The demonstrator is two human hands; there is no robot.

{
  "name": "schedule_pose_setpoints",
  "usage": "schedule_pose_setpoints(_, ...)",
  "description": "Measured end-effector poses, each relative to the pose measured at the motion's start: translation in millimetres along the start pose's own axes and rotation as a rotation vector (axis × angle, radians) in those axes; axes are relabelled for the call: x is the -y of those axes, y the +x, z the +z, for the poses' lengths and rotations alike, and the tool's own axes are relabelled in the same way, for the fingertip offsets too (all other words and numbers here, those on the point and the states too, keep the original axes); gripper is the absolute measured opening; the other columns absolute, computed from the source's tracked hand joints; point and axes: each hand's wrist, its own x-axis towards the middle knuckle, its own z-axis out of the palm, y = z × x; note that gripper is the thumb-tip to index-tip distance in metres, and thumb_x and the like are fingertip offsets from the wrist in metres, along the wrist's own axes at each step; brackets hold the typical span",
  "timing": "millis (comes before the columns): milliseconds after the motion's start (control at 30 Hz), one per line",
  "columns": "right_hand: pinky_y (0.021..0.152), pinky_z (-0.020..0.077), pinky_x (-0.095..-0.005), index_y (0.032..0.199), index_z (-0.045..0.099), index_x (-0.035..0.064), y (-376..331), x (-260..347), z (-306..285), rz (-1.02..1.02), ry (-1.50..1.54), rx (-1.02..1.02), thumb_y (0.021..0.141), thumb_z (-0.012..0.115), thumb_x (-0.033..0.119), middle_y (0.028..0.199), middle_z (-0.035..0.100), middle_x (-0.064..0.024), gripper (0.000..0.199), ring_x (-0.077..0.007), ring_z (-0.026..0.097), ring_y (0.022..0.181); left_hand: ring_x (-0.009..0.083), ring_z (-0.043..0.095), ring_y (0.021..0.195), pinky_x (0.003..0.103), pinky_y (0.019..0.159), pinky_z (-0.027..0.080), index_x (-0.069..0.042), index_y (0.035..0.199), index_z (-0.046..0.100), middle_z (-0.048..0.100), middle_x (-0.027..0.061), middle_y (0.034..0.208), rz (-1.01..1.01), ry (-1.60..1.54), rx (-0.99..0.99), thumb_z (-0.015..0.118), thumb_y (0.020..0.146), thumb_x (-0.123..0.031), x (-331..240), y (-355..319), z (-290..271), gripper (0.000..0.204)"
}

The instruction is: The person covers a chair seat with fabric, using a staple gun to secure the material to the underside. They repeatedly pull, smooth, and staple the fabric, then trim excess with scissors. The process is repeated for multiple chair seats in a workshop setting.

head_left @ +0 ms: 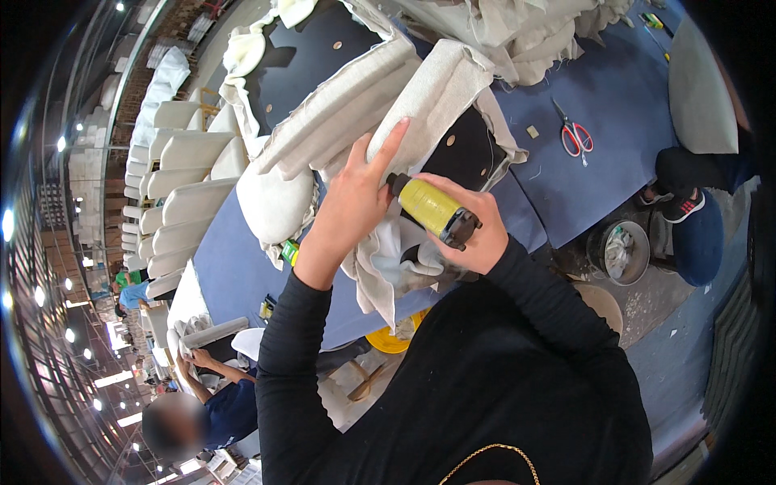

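Note:
My right hand (477, 230) is wrapped round a yellow and black air staple gun (427, 204), its dark end close to my left hand. Part of the tool's body is hidden by my palm and fingers. My left hand (352, 194) presses on a beige upholstered piece (436, 85), with fingers stretched and spread over its fabric. Dark backing with small round holes shows beside the long padded beige strips. A rounded beige cushion (279, 202) lies to the left, and loose beige fabric (388, 259) bunches under my wrists.
Red-handled scissors (576, 139) lie on the blue table (533, 178) at right. Fabric scraps (525, 40) heap at the back. A bucket (638, 267) stands on the floor near a seated person's leg. Rows of beige chair parts (190, 162) and another worker (226, 404) are at left.

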Motion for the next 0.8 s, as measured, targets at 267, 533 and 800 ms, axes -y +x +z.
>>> schedule_pose_setpoints(267,0.105,0.0582,-0.0356,0.144,0.066,0.0019,0,-1,1,0.157,0.193,0.119,0.082,0.080,0.000,0.131,0.078,-0.0185,0.064,-0.0288,0.078,0.120,0.0542,0.062,0.129,0.054,0.106,0.055,-0.028,0.174,0.033,0.052,0.0278,0.157,0.046,-0.051,-0.084,0.078,0.085,0.001,12,-14,3,0.103)
schedule_pose_setpoints(533,0.085,0.0633,-0.0332,0.139,0.069,-0.0002,-81,-139,-172,0.821,-0.073,0.099,0.091,0.090,0.012,0.127,0.078,-0.0101,0.054,-0.0164,0.076,0.105,0.0415,0.060,0.142,0.046,0.118,0.048,-0.009,0.168,0.044,0.061,0.0191,0.158,-0.221,-0.316,-0.237,0.090,0.081,-0.010,45,-171,20,0.099)
schedule_pose_setpoints(800,0.113,0.0520,-0.0402,0.145,0.069,0.0107,-129,-338,-298,0.617,-0.706,0.064,0.082,0.079,0.002,0.141,0.073,-0.0172,0.064,-0.0319,0.070,0.130,0.0376,0.063,0.143,0.047,0.125,0.043,-0.002,0.135,0.069,0.072,0.0161,0.140,-0.733,-0.432,-0.427,0.080,0.083,-0.004,4,-317,58,0.053)
